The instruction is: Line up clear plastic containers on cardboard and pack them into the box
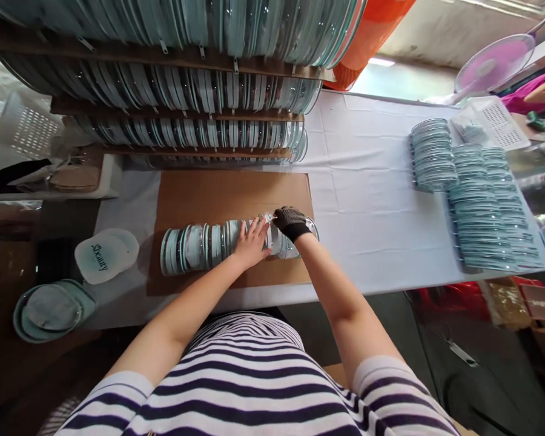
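White cloth covers the long worktop (367,200), and a brown cardboard sheet (227,194) lies on it near the front edge, right before the person in the striped shirt. Across the cardboard runs a row of round pale-green discs in clear wrapping (200,245), standing on edge and packed face to face, parallel to the front edge. The left hand (253,242), bare, lies flat with fingers spread against the right part of the row, pressing on the discs rather than closing round them. The right hand (291,222), in a dark mesh glove, is curled over the top of the last discs at the row's right end, gripping them. Behind the cardboard, along the worktop's far edge, wooden racks (172,60) hold tiers of similar discs. Toward the right end of the worktop lie leaning stacks of discs (476,206), well apart from the hands. Off the left end rest a white cap (106,254) and a round tray (49,310).
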Action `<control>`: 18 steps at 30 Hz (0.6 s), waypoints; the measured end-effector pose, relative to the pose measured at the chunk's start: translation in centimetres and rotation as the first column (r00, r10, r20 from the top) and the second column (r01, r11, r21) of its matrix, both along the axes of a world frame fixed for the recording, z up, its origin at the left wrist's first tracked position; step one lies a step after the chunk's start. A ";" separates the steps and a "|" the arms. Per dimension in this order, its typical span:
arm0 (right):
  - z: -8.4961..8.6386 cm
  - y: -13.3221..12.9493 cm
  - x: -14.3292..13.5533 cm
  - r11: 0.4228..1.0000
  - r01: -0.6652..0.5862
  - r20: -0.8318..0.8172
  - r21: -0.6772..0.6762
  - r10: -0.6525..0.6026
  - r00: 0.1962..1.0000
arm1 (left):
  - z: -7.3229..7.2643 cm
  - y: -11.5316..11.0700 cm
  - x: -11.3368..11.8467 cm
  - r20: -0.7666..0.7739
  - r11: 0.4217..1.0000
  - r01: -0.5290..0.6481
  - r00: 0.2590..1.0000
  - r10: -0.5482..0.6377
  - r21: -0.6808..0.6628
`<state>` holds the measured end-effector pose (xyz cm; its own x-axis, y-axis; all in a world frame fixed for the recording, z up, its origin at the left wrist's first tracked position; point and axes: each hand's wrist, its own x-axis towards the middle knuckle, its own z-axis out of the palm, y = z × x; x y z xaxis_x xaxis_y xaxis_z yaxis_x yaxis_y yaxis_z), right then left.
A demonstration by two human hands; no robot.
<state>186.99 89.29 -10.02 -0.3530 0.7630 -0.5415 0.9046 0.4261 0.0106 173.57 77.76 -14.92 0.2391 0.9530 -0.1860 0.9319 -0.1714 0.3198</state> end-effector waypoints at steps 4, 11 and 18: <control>-1.2 5.8 -3.6 0.968 -0.130 0.062 -0.215 0.147 0.987 | -0.4 1.3 1.3 -0.015 1.000 -0.010 1.000 0.010 -0.013; -0.9 3.3 -2.1 0.950 -0.248 -0.092 -0.189 0.234 0.968 | 0.1 1.3 0.8 -0.038 0.997 -0.052 0.998 0.050 -0.064; -3.2 -10.3 4.9 0.987 -0.035 -0.132 -0.159 0.014 0.991 | 0.5 1.3 1.1 -0.055 0.998 -0.038 0.998 0.036 -0.046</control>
